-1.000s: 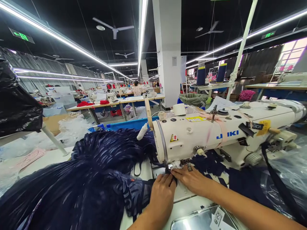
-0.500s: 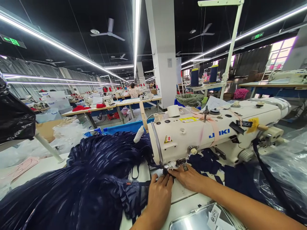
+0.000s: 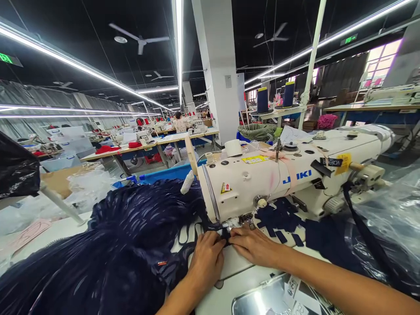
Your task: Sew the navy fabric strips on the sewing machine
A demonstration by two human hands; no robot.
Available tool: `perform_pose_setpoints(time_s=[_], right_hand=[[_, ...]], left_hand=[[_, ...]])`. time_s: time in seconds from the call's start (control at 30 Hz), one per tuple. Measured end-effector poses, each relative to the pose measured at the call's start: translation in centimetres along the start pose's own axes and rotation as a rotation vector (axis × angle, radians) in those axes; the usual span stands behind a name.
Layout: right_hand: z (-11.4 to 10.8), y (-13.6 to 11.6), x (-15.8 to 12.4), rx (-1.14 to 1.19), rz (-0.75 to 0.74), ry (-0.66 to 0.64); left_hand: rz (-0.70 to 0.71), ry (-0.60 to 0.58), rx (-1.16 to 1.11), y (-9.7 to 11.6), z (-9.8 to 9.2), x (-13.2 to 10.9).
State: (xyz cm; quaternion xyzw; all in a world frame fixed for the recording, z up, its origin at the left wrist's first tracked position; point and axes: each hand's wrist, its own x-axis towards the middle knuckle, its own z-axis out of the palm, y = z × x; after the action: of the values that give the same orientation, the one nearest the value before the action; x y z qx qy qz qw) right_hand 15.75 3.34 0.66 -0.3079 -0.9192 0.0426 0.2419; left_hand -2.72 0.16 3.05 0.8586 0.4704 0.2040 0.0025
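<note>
Fabric (image 3: 121, 245), navy and gathered, lies heaped on the table (image 3: 215, 302) left of the JUKI sewing machine (image 3: 243, 183), a dark edge reaching its needle end. The left hand (image 3: 207, 256) and right hand (image 3: 254, 246) rest at that edge, fingers bent; whether they pinch it, I cannot tell. Navy scraps (image 3: 278, 215) lie beyond the right hand.

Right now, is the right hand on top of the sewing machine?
No, the right hand is below the machine's head, at the dark fabric.
</note>
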Motion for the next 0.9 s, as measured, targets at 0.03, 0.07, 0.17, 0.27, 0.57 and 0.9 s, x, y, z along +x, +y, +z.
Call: perform_pose_setpoints(time_s=[0.03,0.07,0.17,0.27,0.57,0.9], right_hand=[[0.0,0.2,0.0,0.048,0.004,0.008],[0.1,0.4,0.0,0.099,0.007,0.016],[0.2,1.2,-0.1,0.220,0.001,0.031],[0.2,1.5,-0.2,0.247,-0.029,0.021],[-0.9,0.8,-0.4,0.067,-0.100,-0.058],[-1.1,0.6,-0.2,-0.091,-0.203,-0.016]], left_hand=[[-0.001,-0.001,0.008,0.1,0.2,0.0],[0.001,-0.006,0.010,0.2,0.4,-0.1],[0.009,-0.032,0.001,0.1,0.7,-0.4],[0.012,-0.067,0.003,0.0,0.6,-0.6],[0.177,-0.143,0.151,-0.5,0.3,-1.3],[0.200,-0.172,0.217,-0.7,0.0,-1.5]])
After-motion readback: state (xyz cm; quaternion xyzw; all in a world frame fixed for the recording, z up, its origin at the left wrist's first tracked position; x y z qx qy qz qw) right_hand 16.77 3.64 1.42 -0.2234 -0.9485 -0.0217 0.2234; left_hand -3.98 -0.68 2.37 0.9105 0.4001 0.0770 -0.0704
